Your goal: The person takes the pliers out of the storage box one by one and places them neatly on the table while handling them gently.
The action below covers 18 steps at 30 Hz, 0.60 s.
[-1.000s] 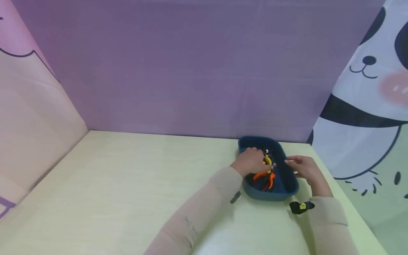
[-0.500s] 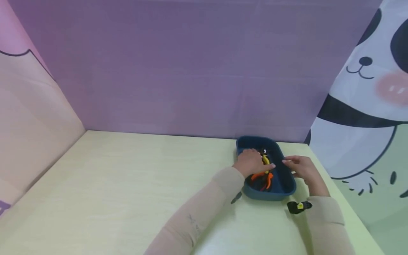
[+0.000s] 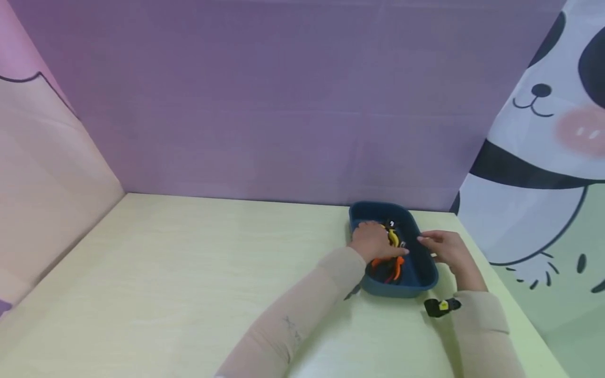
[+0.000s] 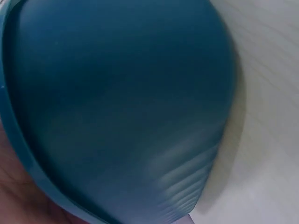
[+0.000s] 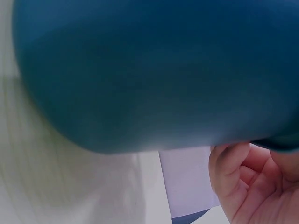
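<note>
A dark blue plastic bin [image 3: 398, 291] stands at the back right of the table. Inside lie hand tools, among them orange-handled pliers [image 3: 398, 268] and a yellow-handled tool [image 3: 393, 238] whose kind I cannot make out. My left hand [image 3: 373, 242] reaches over the bin's left rim onto the tools. Its thumb sticks out to the right above them, while the fingertips are hidden, so what they touch does not show. At the right rim, my right hand [image 3: 449, 249] pinches the bin's edge between thumb and fingers. The right wrist view shows these fingers [image 5: 229, 163] bent against the rim.
The pale wooden table [image 3: 189, 273] extends to the left and front of the bin. A purple cloth backdrop [image 3: 260, 105] rises directly behind it. On the right hangs a panda-print cloth [image 3: 534, 220] along the table's edge.
My left hand shifts slightly within the bin, and its thumb lowers a little, covering part of the orange handles. The right hand keeps its hold on the rim. The head view drifts slightly.
</note>
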Tool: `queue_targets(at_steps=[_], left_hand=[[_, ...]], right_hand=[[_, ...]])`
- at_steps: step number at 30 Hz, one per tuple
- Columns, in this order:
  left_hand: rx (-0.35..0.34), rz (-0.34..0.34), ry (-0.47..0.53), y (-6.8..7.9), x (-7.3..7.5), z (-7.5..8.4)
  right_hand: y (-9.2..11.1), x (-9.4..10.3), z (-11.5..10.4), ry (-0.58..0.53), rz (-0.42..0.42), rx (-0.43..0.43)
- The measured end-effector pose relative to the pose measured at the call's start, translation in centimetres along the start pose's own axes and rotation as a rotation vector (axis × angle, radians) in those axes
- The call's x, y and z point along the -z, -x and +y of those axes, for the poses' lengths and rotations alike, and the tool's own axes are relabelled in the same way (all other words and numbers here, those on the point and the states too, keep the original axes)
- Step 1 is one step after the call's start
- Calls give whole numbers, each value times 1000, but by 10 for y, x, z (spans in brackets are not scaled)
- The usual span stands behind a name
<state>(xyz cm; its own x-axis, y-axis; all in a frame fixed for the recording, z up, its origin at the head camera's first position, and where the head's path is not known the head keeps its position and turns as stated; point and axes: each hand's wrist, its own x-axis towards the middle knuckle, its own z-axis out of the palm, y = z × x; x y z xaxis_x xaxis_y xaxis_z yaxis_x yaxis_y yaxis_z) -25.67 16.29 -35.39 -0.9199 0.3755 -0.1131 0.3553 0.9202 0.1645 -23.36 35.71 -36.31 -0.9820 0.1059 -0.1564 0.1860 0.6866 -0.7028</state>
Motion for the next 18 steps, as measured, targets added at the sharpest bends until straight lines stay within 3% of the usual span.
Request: queue_targets(at_steps=[10, 18], left_hand=[[132, -74, -64, -9, -2, 15], [149, -60, -75, -12, 0, 20]], right_hand=[[2, -1, -1, -10, 4, 4], [0, -1, -1, -4, 10, -1]])
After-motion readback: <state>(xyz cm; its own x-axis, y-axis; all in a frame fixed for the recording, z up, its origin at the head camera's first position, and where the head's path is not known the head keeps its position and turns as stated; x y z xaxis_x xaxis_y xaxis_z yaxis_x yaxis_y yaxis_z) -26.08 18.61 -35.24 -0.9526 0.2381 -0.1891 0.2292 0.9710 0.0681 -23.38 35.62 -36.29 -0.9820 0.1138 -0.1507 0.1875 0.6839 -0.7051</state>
